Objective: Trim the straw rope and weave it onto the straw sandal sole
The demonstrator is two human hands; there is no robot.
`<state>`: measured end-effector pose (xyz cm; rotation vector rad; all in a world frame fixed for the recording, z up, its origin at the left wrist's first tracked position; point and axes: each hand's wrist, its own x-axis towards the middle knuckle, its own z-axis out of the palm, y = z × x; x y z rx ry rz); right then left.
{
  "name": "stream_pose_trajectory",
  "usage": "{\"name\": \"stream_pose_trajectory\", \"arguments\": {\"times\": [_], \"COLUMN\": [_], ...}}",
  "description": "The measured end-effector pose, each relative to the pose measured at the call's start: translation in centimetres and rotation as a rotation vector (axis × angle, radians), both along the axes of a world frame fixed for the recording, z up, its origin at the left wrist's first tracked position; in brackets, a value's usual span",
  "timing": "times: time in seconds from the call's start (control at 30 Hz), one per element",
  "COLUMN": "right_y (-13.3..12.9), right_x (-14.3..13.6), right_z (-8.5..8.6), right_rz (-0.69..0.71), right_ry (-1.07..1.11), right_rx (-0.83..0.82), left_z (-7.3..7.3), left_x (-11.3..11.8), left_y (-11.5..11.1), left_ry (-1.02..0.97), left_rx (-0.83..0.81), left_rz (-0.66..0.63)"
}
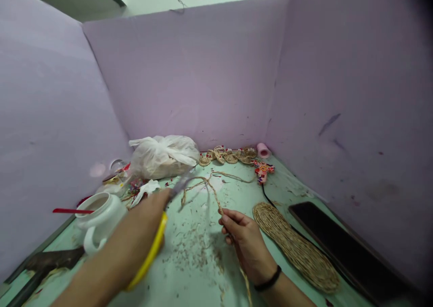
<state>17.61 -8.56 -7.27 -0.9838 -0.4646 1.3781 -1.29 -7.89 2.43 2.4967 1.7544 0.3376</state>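
My left hand (154,214), smeared by motion, is closed on a pair of scissors (156,248) with a yellow handle. Their blurred blades point up and away to the right, beside the far end of a twisted straw cord (212,190). My right hand (245,239), with a black band at the wrist, pinches that cord between thumb and fingers. From the pinch the cord runs away over the green tabletop in loose bends, and its near end hangs down past my palm. Right of my right hand lies a woven straw sole (294,248).
A white pot (101,214) with a red stick stands left. Behind it are a tied plastic bag (164,156), small woven sandals (232,156) and a pink spool (263,150). A patterned corded tool (263,171) and a dark flat slab (338,244) lie right. Lilac panels (189,77) enclose the table.
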Motion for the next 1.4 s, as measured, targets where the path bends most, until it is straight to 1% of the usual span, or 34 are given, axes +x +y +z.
{"name": "stream_pose_trajectory", "arguments": {"times": [0.03, 0.07, 0.13, 0.2, 0.27, 0.37, 0.47, 0.6, 0.77, 0.87, 1.0, 1.13, 1.4], "right_y": [-0.1, -0.1, -0.1, 0.0, 0.0, -0.2, -0.5, -0.7, -0.7, -0.7, -0.8, -0.8, -0.7], "right_x": [0.0, 0.0, 0.0, 0.1, 0.1, 0.0, -0.1, -0.1, 0.0, 0.0, -0.1, -0.1, -0.1], "right_z": [0.1, 0.2, 0.4, 0.4, 0.5, 0.5, 0.6, 0.6, 0.6, 0.9, 1.4, 1.6, 1.2], "right_rz": [0.012, 0.021, 0.023, 0.019, 0.028, 0.08, 0.124, 0.139, 0.146, 0.144, 0.162, 0.176, 0.172], "right_ry": [-0.014, -0.032, -0.074, -0.115, -0.148, -0.2, -0.267, -0.346, -0.38, -0.36, -0.254, -0.181, -0.207], "right_rx": [0.023, 0.043, 0.06, 0.038, -0.003, -0.025, -0.006, 0.024, 0.031, 0.007, -0.036, -0.04, -0.022], "left_z": [-1.0, -2.2, -4.5, -6.5, -8.0, -9.1, -9.2, -9.1, -9.1, -9.2, -9.3, -9.3, -8.1], "left_x": [1.0, 1.8, 3.0, 3.5, 3.4, 2.8, 2.5, 2.4, 2.4, 2.3, 2.3, 2.3, 2.1], "left_y": [-0.3, -0.4, 0.0, 0.8, 1.7, 2.3, 2.4, 2.3, 2.2, 2.2, 2.2, 2.2, 2.2], "left_ry": [0.021, 0.053, 0.132, 0.176, 0.19, 0.18, 0.167, 0.152, 0.146, 0.144, 0.135, 0.118, 0.129], "left_rx": [-0.021, -0.037, 0.023, 0.132, 0.262, 0.394, 0.398, 0.362, 0.332, 0.338, 0.373, 0.365, 0.277], "left_rz": [-0.093, -0.159, -0.209, -0.251, -0.278, -0.306, -0.31, -0.294, -0.278, -0.282, -0.298, -0.305, -0.326]}}
